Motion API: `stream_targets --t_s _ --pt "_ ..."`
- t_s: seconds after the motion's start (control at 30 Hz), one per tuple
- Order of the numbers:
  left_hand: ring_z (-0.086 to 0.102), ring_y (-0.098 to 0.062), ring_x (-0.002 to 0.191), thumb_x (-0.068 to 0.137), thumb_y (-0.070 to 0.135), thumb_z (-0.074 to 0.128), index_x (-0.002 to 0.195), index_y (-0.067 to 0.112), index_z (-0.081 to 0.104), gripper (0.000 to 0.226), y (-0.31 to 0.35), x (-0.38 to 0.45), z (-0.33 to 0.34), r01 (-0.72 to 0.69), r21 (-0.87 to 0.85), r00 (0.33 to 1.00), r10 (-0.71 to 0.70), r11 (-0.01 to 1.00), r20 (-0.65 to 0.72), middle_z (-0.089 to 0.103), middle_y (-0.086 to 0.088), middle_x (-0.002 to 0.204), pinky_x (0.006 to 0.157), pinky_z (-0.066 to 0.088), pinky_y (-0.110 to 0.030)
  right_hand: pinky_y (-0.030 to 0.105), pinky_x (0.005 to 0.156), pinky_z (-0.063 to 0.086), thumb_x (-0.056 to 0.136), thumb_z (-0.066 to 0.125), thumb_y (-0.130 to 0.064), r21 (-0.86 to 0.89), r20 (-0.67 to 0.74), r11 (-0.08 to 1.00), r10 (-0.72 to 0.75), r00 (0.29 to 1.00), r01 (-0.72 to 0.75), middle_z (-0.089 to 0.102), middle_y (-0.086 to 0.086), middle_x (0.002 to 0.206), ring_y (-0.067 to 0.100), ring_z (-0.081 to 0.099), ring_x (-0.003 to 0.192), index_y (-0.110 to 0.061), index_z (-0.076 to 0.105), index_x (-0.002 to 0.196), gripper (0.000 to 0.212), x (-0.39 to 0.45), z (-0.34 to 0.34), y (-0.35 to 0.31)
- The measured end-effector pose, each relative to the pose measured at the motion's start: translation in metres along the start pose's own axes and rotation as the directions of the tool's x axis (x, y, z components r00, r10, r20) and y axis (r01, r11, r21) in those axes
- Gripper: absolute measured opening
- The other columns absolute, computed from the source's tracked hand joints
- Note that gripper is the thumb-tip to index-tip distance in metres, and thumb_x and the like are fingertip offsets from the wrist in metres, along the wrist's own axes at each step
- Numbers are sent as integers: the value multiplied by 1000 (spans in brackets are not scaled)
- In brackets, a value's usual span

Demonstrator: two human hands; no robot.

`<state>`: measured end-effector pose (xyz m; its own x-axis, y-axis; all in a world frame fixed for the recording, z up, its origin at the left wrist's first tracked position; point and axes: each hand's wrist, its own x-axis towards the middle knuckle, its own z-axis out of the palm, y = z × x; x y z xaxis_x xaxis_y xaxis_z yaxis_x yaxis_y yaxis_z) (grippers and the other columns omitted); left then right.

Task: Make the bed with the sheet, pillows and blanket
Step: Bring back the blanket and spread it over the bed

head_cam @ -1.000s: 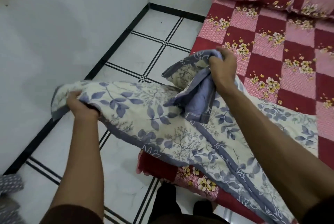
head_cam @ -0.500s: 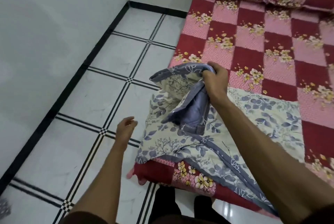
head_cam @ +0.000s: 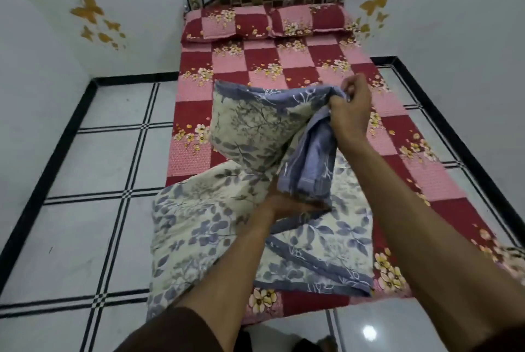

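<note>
Left hand (head_cam: pixel 287 205), free and open over the floor half a second ago, has now come in under the hanging blue fold of the blanket (head_cam: pixel 255 135); we cannot tell how its fingers lie (cloth hides them). Right hand (head_cam: pixel 350 104) still pinches the bunched top edge, raised above the checked sheet (head_cam: pixel 298 67). Blanket sits at the bed's foot, left part spilling floorward. We judge spreading comes next.

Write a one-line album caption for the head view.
Right hand lifts the floral blanket over the checked sheet.
</note>
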<state>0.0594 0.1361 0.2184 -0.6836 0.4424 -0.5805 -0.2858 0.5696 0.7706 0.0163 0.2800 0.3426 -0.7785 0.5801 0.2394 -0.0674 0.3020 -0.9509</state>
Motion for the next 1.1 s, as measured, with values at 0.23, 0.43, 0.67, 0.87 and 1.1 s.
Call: stream_targets --t_s 0.23,0.43,0.67,0.87,1.1 --pt "53 -27 130 91 55 62 136 4 57 68 110 63 140 -398 294 849 470 869 -242 57 -14 141 104 44 -40 19 61 37 79 50 3 -6 -221 992 -127 967 129 45 -9 78 4 42 67 -14 45 91 21 92 -183 -14" --pt "28 -35 140 90 69 49 147 7 35 86 175 103 256 -544 549 578 758 634 -303 45 -30 147 115 27 -58 11 60 36 81 51 4 -84 -453 989 -144 880 118 46 -9 77 -7 45 61 -12 45 91 19 155 -324 24" --pt "20 -33 151 81 59 71 153 17 29 93 232 197 340 -610 486 650 746 626 -145 17 -15 165 115 33 -54 9 65 38 79 46 4 -161 -596 985 -148 789 63 52 -1 88 8 49 74 -15 45 92 23 219 -431 95" --pt "30 -36 146 82 58 68 154 18 29 91 275 267 421 -643 465 702 711 608 40 26 -17 161 113 38 -48 21 76 41 73 40 -2 -254 -720 966 -156 676 -48 53 3 94 17 50 84 -16 44 90 23 286 -521 168" --pt "10 -29 154 90 59 61 159 17 23 89 252 308 470 -334 498 939 326 800 106 7 -12 168 122 18 -43 8 69 35 79 34 7 -277 -752 934 -65 656 -225 41 3 105 14 37 80 -16 39 93 27 329 -606 263"
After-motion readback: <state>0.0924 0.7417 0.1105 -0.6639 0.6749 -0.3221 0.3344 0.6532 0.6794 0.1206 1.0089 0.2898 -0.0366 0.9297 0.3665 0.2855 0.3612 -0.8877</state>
